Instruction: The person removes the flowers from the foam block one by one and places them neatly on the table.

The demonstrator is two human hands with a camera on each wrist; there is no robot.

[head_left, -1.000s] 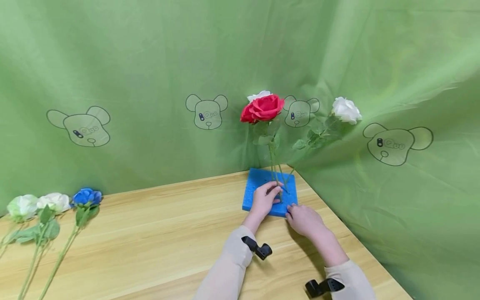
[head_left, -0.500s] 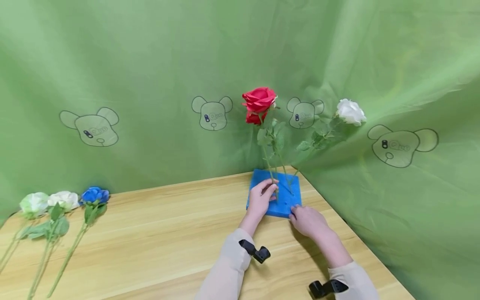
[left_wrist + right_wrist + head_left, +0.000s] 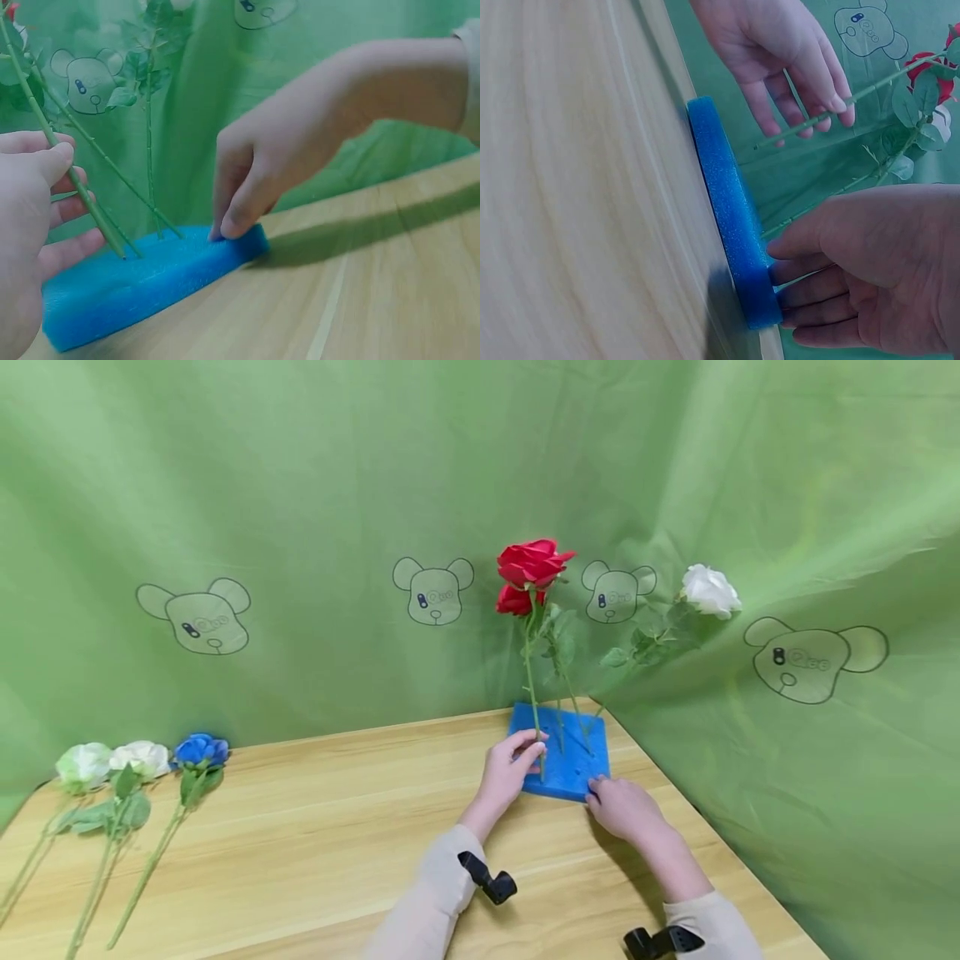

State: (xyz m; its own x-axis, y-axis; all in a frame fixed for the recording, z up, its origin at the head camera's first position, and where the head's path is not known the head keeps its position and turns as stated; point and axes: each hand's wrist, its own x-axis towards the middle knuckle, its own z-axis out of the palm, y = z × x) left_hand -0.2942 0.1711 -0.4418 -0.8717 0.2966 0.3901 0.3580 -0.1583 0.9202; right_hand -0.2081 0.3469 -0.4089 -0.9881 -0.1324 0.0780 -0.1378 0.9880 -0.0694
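Note:
My left hand [image 3: 506,772] pinches the lower stem of a red rose [image 3: 534,562] between thumb and fingers, over the left part of a blue foam block [image 3: 566,785]. In the right wrist view the cut end of that stem [image 3: 795,129] hangs clear of the foam. My right hand [image 3: 626,810] grips the block's near right corner, thumb on top and fingers against its side. Another red rose [image 3: 516,602] stands behind the held one, partly hidden by it. A white rose [image 3: 710,591] leans far right from the block.
Several loose flowers lie on the wooden table [image 3: 337,835] at the left: a blue rose [image 3: 201,750], a white one [image 3: 140,759] and a greenish-white one [image 3: 84,767]. A green curtain [image 3: 315,485] closes off the back and right side.
My left hand has moved the red rose's stem leftward and nearer over the foam, away from a small hole now showing in it. The right hand has stayed at the corner. The view has shifted slightly.

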